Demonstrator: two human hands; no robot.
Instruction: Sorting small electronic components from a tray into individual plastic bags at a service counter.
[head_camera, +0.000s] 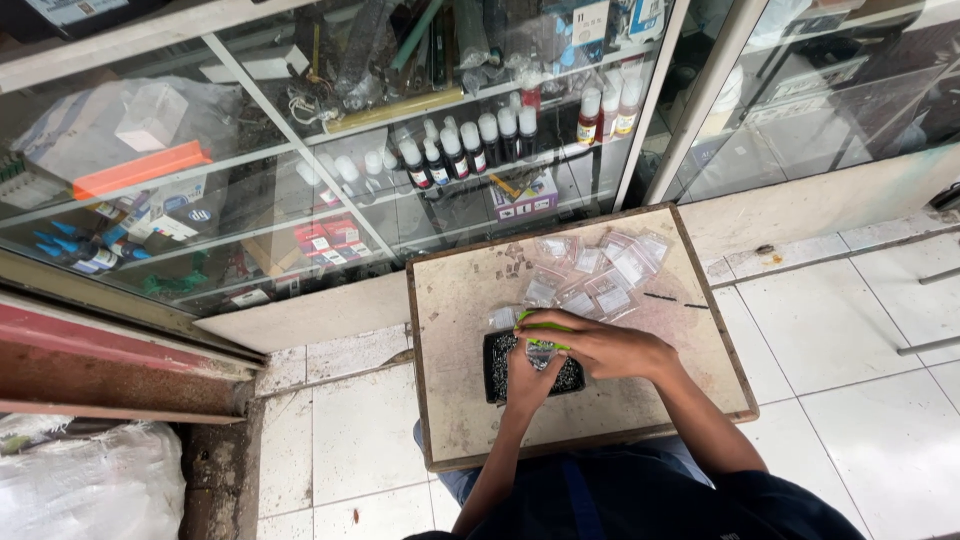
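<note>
A single head-worn camera looks steeply down from above the person, facing forward toward a glass display cabinet (400, 130) along the upper frame. The small board table (460, 300) sits mid-frame at moderate distance, with tiled floor (860, 330) on both sides. No second view exists, so nothing is shared between views.

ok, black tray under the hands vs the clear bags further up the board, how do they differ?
The black tray is one dark, open container of small dark pieces; the clear bags are many, see-through, lying flat and scattered. The tray sits under both hands; the bags lie beyond them. Both rest on the board.
</note>
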